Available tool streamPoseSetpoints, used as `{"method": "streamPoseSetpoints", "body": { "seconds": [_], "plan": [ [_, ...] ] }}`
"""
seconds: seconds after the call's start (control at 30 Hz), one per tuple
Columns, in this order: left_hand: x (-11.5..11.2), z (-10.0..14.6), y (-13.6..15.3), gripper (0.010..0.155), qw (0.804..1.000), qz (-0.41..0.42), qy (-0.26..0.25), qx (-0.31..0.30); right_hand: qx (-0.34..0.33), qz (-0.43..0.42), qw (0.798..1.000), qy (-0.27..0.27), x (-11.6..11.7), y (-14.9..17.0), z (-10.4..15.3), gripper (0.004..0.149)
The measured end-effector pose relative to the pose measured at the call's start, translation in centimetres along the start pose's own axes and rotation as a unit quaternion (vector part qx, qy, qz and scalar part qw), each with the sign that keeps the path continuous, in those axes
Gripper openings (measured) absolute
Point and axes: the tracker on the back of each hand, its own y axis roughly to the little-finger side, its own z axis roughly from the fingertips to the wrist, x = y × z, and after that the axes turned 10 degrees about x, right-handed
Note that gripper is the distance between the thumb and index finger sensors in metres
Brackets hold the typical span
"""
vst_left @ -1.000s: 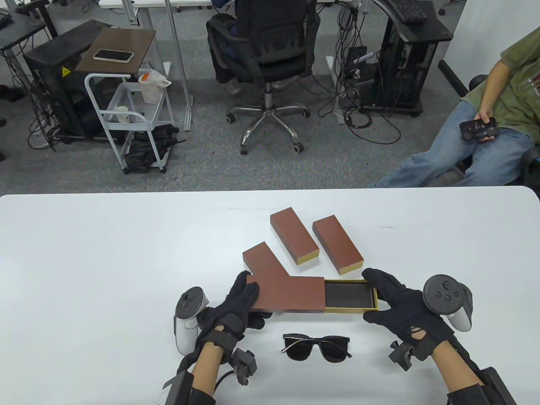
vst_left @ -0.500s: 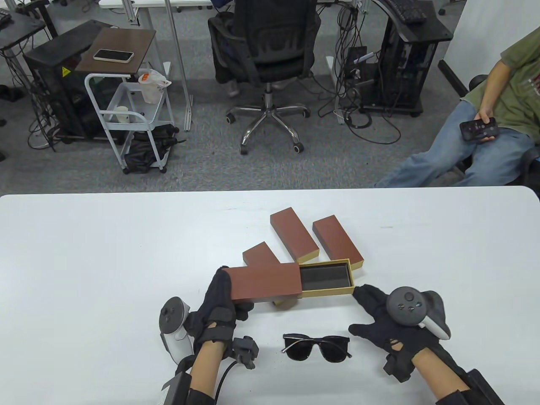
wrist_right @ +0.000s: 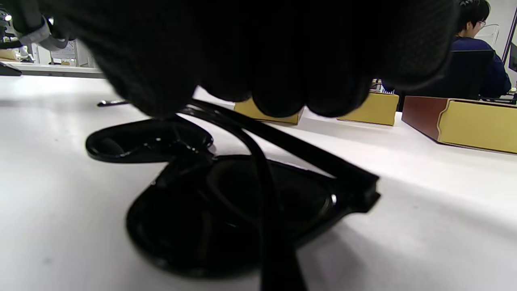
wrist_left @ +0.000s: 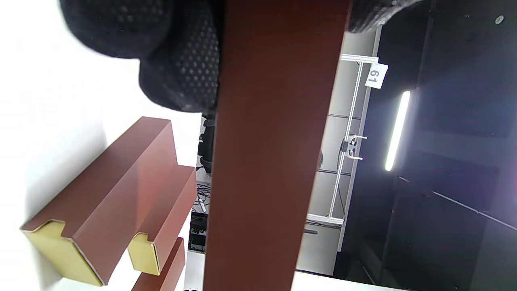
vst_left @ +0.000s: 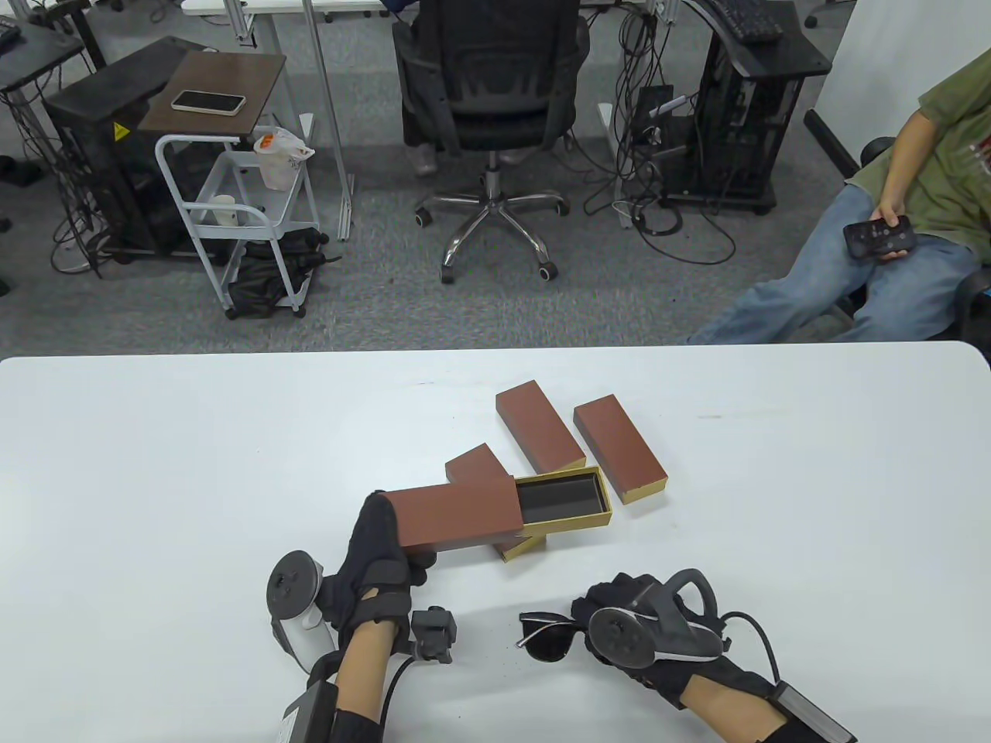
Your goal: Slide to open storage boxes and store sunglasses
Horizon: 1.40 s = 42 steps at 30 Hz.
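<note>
We see the open storage box [vst_left: 495, 511] held above the white table [vst_left: 155, 464] near its front middle, its brown sleeve [vst_left: 453, 515] pushed leftward and its gold drawer [vst_left: 569, 503] sticking out on the right, showing a dark lined inside. Our left hand [vst_left: 379, 557] grips the left end of the sleeve, fingers wrapped round it; in the left wrist view the gloved fingers [wrist_left: 177, 60] press against the sleeve's long brown face [wrist_left: 274, 145].

The black sunglasses [vst_left: 546, 636] lie on the table near the front edge, in front of the box and a little right. Our right hand [vst_left: 619, 619] sits on top of their right half, fingers curled down over the frame; the right wrist view shows the fingertips [wrist_right: 278, 97] on a temple arm [wrist_right: 299, 153], though we cannot tell whether they truly pinch it.

Under and behind the held box lies a third closed box [vst_left: 476, 464], partly covered. Two more closed brown boxes [vst_left: 540, 427] [vst_left: 619, 449] lie side by side further back, gold ends facing the front right.

Beyond the table stand an office chair [vst_left: 488, 85], a small white cart [vst_left: 232, 217] and a seated person [vst_left: 890, 255] holding a phone.
</note>
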Motion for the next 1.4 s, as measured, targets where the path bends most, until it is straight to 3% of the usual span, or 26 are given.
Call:
{"method": "streamPoseSetpoints", "body": {
  "seconds": [0.23,0.77,0.93,1.23,1.4],
  "plan": [
    [-0.1,-0.2,0.2,0.074,1.000,0.005,0.017,-0.002,-0.017,0.058,0.998,0.007,0.7,-1.0,-0.2,0.041],
    [-0.1,-0.1,0.3,0.074,1.000,0.006,0.026,0.005,-0.019,0.061,0.998,-0.008,1.0,-1.1,-0.3,0.040],
    [-0.1,-0.1,0.4,0.074,1.000,0.005,0.024,0.009,-0.013,0.074,0.997,0.035,-2.1,-0.1,0.2,0.039],
    [-0.6,-0.1,0.6,0.074,0.999,-0.014,0.028,0.013,0.039,0.127,0.982,0.135,-11.7,3.1,-0.2,0.039],
    [-1.3,0.0,0.7,0.073,0.999,-0.020,0.044,0.013,0.066,0.215,0.963,0.151,-14.0,3.9,-1.0,0.039]
  ]
}}
